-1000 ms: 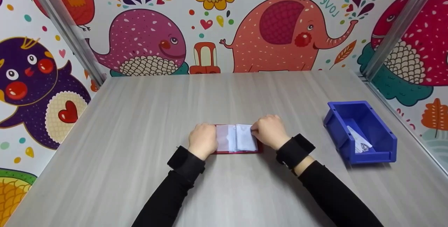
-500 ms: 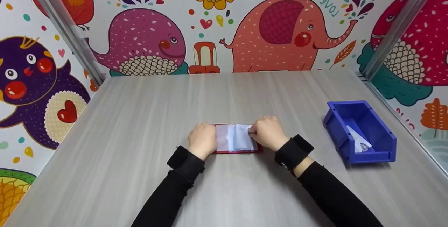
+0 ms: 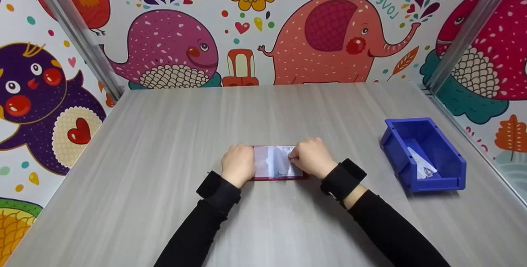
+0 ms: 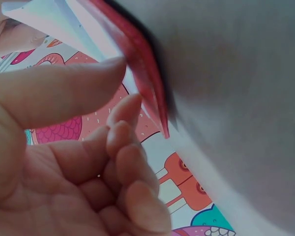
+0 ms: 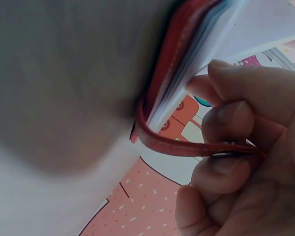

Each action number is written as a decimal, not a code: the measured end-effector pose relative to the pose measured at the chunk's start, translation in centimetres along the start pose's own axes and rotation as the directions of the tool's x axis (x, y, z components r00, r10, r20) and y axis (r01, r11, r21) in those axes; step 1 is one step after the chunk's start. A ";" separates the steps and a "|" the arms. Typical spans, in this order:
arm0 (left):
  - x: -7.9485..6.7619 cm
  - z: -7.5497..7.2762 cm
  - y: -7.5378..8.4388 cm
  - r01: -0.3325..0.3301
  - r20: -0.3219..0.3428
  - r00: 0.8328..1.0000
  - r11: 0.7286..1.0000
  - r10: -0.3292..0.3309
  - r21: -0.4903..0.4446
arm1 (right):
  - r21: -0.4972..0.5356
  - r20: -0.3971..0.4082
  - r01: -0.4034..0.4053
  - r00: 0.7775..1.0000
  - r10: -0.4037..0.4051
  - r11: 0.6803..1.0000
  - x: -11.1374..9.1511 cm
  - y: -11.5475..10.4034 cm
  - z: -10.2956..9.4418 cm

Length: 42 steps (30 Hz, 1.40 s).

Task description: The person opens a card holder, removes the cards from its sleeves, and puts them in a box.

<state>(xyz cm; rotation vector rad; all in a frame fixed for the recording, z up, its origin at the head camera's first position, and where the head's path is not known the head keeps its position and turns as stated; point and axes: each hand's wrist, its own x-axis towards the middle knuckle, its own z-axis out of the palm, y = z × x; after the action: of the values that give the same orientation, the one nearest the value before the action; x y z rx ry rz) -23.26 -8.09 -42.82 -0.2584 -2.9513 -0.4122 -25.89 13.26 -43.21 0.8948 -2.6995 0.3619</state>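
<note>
A small red card holder [image 3: 271, 179] with clear sleeve pages [image 3: 263, 162] lies spread on the table in the head view. My left hand [image 3: 239, 164] holds its left edge; in the left wrist view the thumb presses the inner side and the other fingers curl below the red cover [image 4: 146, 81]. On the opposite side, my right hand [image 3: 313, 157] pinches the edge of a sleeve page [image 5: 221, 51] between thumb and index finger. A red strap [image 5: 182, 148] from the cover runs between the curled fingers of that hand. What the sleeves contain is unclear.
A blue plastic bin [image 3: 424, 156] stands on the right of the table, with a white printed paper [image 3: 422, 166] inside. Patterned panels [image 3: 247, 28] close off the table's back and sides, with metal posts [image 3: 76, 32] at the corners.
My right hand has moved slightly left, drawing the right-hand sleeve page up, so that a shiny, bent surface now shows. The left hand stays in place on the holder.
</note>
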 end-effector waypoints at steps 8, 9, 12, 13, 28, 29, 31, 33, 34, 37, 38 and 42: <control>0.1 0.0 0.0 0.001 0.006 1.000 1.000 -0.001 0.006 | 0.020 0.025 0.014 1.000 -0.015 1.000 0.1 -0.4 0.0; 0.1 0.0 0.0 0.001 0.005 1.000 1.000 -0.001 0.006 | 0.023 0.029 0.020 0.999 -0.020 1.000 0.1 -0.4 0.0; 0.0 0.0 0.0 0.000 0.002 1.000 1.000 0.000 0.007 | 0.037 0.043 0.041 0.998 -0.042 0.998 0.2 -0.5 -0.1; 0.0 0.0 0.0 0.001 -0.001 1.000 1.000 -0.001 0.007 | 0.041 0.047 0.047 0.998 -0.049 0.998 0.2 -0.5 0.0; 0.2 0.0 -0.1 0.005 -0.008 1.000 1.000 -0.005 -0.015 | 0.047 0.068 0.062 0.996 -0.065 0.997 0.2 -0.4 0.0; 0.2 0.0 -0.1 0.001 -0.015 1.000 1.000 -0.001 -0.018 | 0.051 0.067 0.062 0.996 -0.066 0.997 0.2 -0.4 0.0; 0.2 -0.1 -0.1 -0.014 -0.029 0.999 1.000 0.013 -0.021 | 0.057 0.066 0.065 0.995 -0.069 0.996 0.2 -0.4 0.0; 0.2 -0.2 0.0 -0.032 -0.045 0.999 0.999 0.031 -0.029 | 0.057 0.067 0.065 0.995 -0.068 0.996 0.3 -0.4 0.0; 0.2 -0.3 0.1 -0.042 -0.048 0.998 0.999 0.041 -0.033 | 0.057 0.068 0.065 0.995 -0.069 0.996 0.3 -0.4 0.0; 0.1 -0.6 0.5 -0.071 -0.059 0.996 0.996 0.068 -0.047 | 0.056 0.070 0.063 0.995 -0.067 0.996 0.3 -0.4 0.0; 0.1 -0.6 0.6 -0.078 -0.062 0.995 0.995 0.074 -0.055 | 0.057 0.070 0.063 0.995 -0.067 0.996 0.3 -0.4 0.0; -0.1 -0.9 1.4 -0.109 -0.099 0.990 0.991 0.101 -0.075 | 0.057 0.060 0.069 0.996 -0.073 0.996 0.3 -0.4 0.1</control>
<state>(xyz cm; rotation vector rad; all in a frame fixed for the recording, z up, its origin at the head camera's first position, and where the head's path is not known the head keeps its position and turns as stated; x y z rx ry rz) -22.83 -7.06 -41.61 -0.3911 -2.8164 -0.5150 -25.86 12.79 -43.13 1.0307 -2.7171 0.4005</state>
